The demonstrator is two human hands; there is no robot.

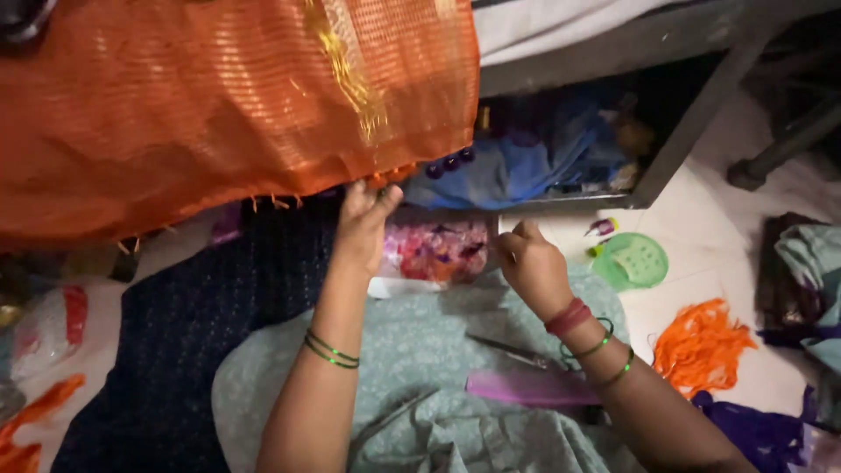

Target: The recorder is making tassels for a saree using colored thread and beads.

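Hands at orange cloth (201,105) over pale floor (701,219).
Left hand (363,223) pinches the fringe; right hand (532,263) is closed, fingers pinched on something too small to tell; scissors (512,350) lie on the lap.

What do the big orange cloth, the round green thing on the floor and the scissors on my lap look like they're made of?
The large orange cloth, pinched at its fringed edge by the left hand, looks like thin woven fabric with shiny gold thread bands, possibly silk or synthetic. The round green lid-like piece looks like moulded plastic, glossy with small raised dots. The slim scissors appear to be dull grey metal, though blur leaves that open.
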